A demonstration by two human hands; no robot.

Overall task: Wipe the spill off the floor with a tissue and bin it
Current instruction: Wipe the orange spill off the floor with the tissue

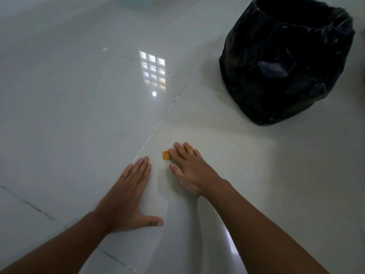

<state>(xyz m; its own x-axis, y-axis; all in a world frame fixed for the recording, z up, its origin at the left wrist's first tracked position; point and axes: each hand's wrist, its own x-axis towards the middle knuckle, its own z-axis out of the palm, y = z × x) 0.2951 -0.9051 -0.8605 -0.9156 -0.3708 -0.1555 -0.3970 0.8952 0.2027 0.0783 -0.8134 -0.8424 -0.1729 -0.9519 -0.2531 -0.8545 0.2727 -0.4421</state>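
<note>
Head view looks down on a glossy tiled floor (79,115), with both bare arms reaching forward from six o'clock. Right hand (189,171) lies palm-down, fingers spread, pressing a crumpled tissue (166,155) against the tile; the tissue is stained orange and peeks out at the fingertips, toward eleven o'clock of that hand. Flat pressure like this probably serves to soak and scrub at once, rather than to lift. Left hand (128,194) rests open and flat on the floor just beside, at about eight o'clock from the tissue, holding nothing (most likely a prop for the person's weight while leaning in). No puddle shows clearly around the tissue, so the spill seems mostly taken up, though glare could hide a film. A bin (286,66), lined with a black bag and open at the top, stands at two o'clock, apart from the hands yet seemingly within reach, handy for dropping the tissue once wiping ends.
</note>
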